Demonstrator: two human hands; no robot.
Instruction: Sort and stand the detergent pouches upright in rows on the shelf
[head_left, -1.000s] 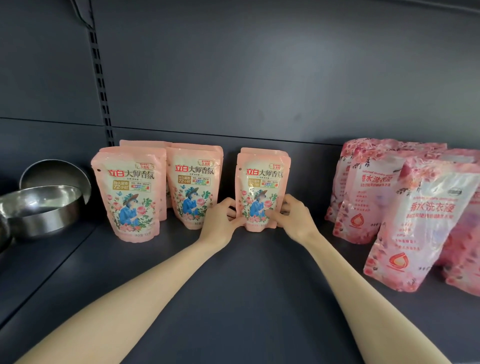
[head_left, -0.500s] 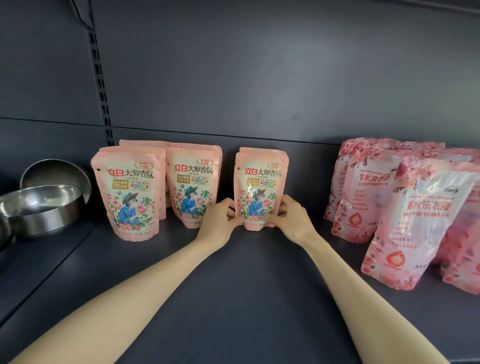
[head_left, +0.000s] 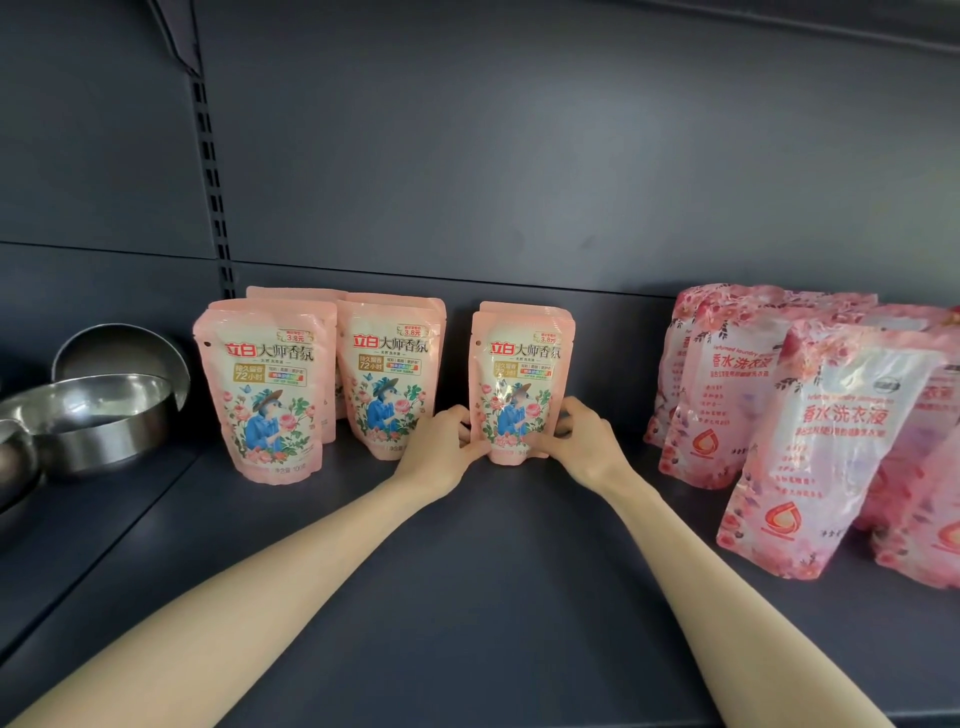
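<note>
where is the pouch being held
Head view, mid-shelf: the held pouch stands between matching pouches on its left and large rose-print pouches on its right, left hand and right hand gripping its base.

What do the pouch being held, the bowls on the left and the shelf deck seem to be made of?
Held pouch: looks like glossy printed plastic film; glare patches and creases show on its front. Bowls: likely stainless steel, shiny; they reflect the light and each other. Shelf: probably painted metal, matte dark grey; an even, dull surface with only a soft sheen.
</note>
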